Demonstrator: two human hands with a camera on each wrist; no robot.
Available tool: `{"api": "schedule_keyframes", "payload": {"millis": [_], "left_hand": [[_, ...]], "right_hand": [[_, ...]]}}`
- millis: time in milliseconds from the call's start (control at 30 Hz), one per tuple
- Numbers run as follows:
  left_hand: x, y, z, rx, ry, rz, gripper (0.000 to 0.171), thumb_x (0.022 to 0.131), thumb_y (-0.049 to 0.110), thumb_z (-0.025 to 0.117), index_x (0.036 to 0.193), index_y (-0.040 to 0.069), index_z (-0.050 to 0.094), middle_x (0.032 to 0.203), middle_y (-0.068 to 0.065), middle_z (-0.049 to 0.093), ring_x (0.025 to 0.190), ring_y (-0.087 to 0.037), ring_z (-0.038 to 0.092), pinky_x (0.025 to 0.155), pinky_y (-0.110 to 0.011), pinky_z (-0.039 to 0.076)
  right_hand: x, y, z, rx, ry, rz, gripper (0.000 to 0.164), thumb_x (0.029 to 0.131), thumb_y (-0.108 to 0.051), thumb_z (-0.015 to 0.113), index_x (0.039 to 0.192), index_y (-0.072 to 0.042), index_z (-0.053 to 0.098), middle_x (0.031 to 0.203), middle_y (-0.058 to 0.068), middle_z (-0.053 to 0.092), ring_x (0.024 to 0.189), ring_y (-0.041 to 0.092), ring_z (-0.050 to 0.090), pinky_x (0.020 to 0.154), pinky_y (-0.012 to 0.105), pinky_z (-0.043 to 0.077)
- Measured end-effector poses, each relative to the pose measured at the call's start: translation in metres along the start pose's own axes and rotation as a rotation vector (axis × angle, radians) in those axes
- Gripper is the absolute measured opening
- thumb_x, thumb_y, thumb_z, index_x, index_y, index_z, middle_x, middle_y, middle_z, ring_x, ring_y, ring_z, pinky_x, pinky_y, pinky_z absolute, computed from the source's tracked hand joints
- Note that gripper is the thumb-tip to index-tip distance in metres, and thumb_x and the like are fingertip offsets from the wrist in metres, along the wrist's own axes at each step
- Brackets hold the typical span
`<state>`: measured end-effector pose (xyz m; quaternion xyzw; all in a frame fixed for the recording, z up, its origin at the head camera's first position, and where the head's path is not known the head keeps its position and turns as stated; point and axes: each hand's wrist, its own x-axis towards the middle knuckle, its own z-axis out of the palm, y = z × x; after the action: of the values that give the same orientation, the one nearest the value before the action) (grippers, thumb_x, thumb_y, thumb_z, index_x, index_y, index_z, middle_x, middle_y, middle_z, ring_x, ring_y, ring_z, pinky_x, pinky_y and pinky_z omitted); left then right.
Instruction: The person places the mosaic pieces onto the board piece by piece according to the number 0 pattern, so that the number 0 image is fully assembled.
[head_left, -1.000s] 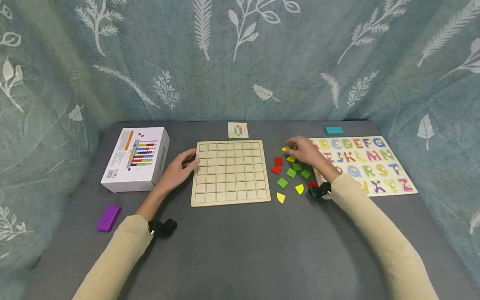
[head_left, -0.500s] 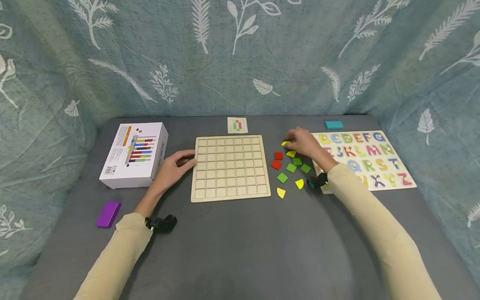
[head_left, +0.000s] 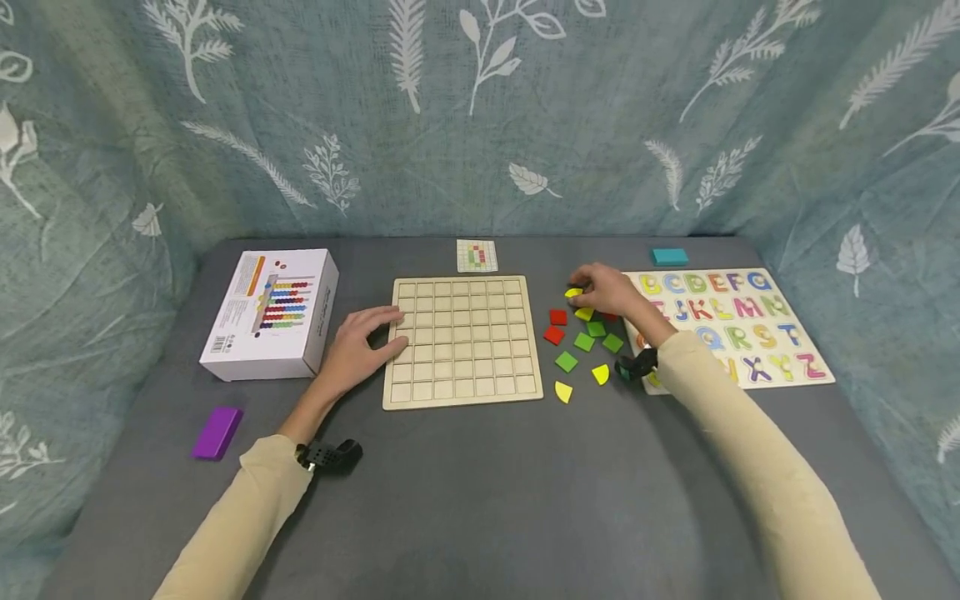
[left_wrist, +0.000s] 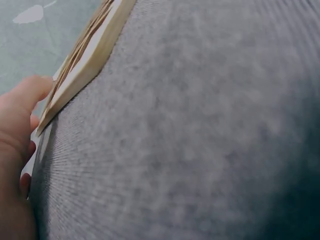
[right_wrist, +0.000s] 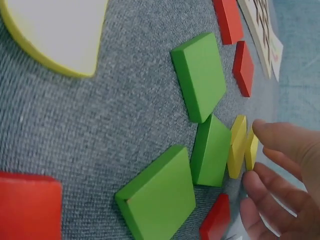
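Yellow and quarter-round, a tile point(head_left: 573, 292) is pinched in the right hand point(head_left: 609, 293), beside a pale wooden grid board point(head_left: 462, 343); the left hand point(head_left: 358, 346), thumb and fingers parted, rests on the board's left edge. Green squares point(head_left: 584, 342) and red squares point(head_left: 558, 317) lie nearby on the surface point(head_left: 480, 500).

Along the upper left, the board point(left_wrist: 87, 65) is shown at a shallow angle, its pale side exposed. It is touched by the thumb of the left hand point(left_wrist: 15, 142). Most of the view is filled by the grey table point(left_wrist: 165, 125), darkened at lower right; behind, the curtain point(left_wrist: 35, 42) is seen.
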<state>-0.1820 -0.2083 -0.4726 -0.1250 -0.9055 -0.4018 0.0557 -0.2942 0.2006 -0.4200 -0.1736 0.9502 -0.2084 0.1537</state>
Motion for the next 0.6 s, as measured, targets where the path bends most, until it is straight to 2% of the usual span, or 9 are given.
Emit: {"api": "schedule_keyframes", "payload": {"millis": [133,300,400,600], "left_hand": [[0.002,0.001,-0.002,0.005,-0.061,-0.008,0.046,0.09,0.023,0.069,0.132,0.005,0.059,0.145,-0.017,0.047,0.137,-0.04,0.034,0.111,-0.06,0.025],[0.007,0.004,-0.012,-0.026,-0.165,-0.058,0.056,0.092,0.026,0.066,0.14,0.002,0.05,0.153,-0.017,0.036,0.143,-0.041,0.027,0.112,-0.062,0.025],[0.008,0.004,-0.017,-0.013,-0.212,-0.073,0.06,0.093,0.027,0.066,0.143,0.001,0.046,0.154,-0.018,0.032,0.144,-0.042,0.025,0.112,-0.062,0.025],[0.008,0.001,-0.017,0.007,-0.249,-0.06,0.061,0.092,0.024,0.066,0.143,-0.001,0.044,0.155,-0.02,0.031,0.144,-0.043,0.026,0.111,-0.062,0.028]], "right_hand": [[-0.001,0.003,-0.001,0.009,-0.023,-0.01,0.042,0.091,-0.02,0.066,0.128,0.0,0.059,0.128,0.022,0.057,0.112,0.035,0.06,0.094,0.05,0.048],[-0.003,0.005,-0.007,-0.055,-0.039,-0.04,0.044,0.091,-0.022,0.067,0.13,-0.003,0.058,0.129,0.021,0.056,0.113,0.034,0.06,0.094,0.05,0.048],[-0.003,0.007,-0.008,-0.081,-0.053,-0.064,0.045,0.091,-0.024,0.067,0.131,-0.005,0.057,0.13,0.019,0.056,0.114,0.033,0.06,0.096,0.05,0.048],[-0.004,0.012,-0.005,-0.077,-0.056,-0.071,0.042,0.092,-0.026,0.066,0.13,-0.007,0.06,0.128,0.016,0.057,0.113,0.031,0.061,0.095,0.049,0.048]]}}
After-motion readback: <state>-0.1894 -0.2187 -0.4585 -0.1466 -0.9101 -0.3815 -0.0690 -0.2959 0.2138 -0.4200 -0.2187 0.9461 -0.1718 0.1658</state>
